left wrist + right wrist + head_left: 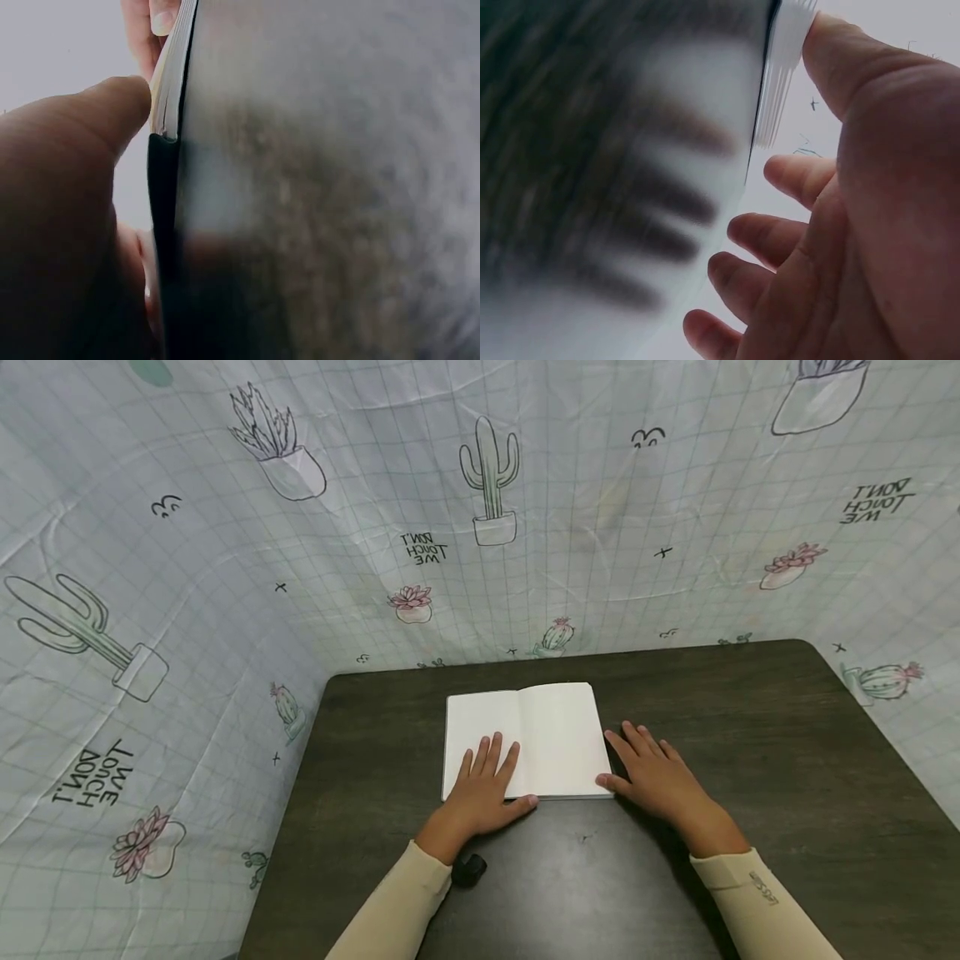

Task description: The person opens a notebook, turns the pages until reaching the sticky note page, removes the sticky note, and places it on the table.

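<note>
An open notebook [558,735] with blank white pages lies on the dark wooden table [360,827]. My left hand [480,793] rests on the left page with its fingers spread, the thumb at the near edge by the middle fold. In the left wrist view, that thumb [112,109] is against the notebook's page edges [171,82]. At the right side, my right hand [660,781] has its fingers stretched out beside the notebook, and the thumb touches the lower right corner of the right page. The right wrist view shows this thumb [840,56] at the stacked pages [780,82].
A small black object [469,871] sits by the left wrist and sleeve. Behind and around the table hangs a pale gridded cloth [585,518] printed with cacti, close along its far edge. Dark tabletop extends on both sides of the notebook.
</note>
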Demonstrator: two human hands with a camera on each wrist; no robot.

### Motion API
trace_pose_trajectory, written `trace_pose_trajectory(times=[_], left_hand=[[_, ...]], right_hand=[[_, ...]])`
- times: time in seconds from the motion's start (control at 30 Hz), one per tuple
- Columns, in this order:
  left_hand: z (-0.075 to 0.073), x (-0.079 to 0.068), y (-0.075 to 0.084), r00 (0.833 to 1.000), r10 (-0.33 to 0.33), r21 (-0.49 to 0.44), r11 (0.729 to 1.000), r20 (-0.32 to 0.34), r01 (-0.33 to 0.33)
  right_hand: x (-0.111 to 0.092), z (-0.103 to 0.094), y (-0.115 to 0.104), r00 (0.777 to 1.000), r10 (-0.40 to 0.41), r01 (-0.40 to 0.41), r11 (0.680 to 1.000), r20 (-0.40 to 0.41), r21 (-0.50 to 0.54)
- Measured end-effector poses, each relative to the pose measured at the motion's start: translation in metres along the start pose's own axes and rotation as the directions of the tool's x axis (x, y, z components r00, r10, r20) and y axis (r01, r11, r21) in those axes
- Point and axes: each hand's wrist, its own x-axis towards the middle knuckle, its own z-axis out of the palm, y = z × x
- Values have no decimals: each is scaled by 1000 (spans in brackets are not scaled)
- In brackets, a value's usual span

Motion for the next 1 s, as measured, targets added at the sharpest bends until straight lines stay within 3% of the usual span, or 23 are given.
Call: trace_pose_trajectory(times=[0.37,0.7,1.0], left_hand=[[-3,4,4,999,10,-3,1000,43,-10],[-6,14,18,998,65,202,978,-25,-59],[-7,28,31,991,130,238,964,-30,-119]], right_hand=[[-4,-5,0,1000,-1,1,1000,-2,-11],[-7,-8,-2,1000,-22,21,999,-17,-26],[-8,-4,-4,1000,-27,27,999,-8,-32]])
